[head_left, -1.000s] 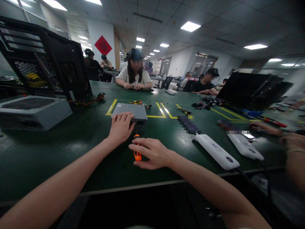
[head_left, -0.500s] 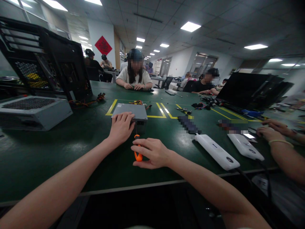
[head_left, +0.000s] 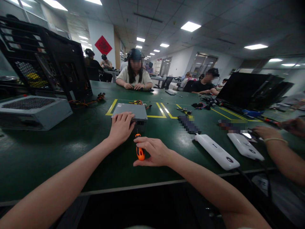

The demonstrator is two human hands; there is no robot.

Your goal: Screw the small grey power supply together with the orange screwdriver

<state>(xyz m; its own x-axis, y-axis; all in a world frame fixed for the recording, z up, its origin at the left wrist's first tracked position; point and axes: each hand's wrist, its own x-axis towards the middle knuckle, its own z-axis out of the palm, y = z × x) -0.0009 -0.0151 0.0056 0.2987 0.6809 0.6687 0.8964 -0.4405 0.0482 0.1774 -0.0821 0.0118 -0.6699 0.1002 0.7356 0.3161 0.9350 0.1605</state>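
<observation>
A grey computer power supply unit lies on the green table in front of me, its socket side facing my way. My left hand is wrapped over its near left edge, fingers on top and thumb down the near face. My right hand holds an orange and black screwdriver by the handle, between the fingers above and the thumb below. The screwdriver's shaft points away from me to the unit's near face. Whether its tip sits on a screw is too small to tell.
At left stand a second power supply and an open black computer case. Two white power banks with cables lie at right, near a co-worker's hands. Yellow tape marks the table; another person sits opposite.
The screwdriver's handle has turned in my right hand, whose fingers have shifted slightly. My left hand and the power supply unit have stayed put. The co-worker's hands at right have moved.
</observation>
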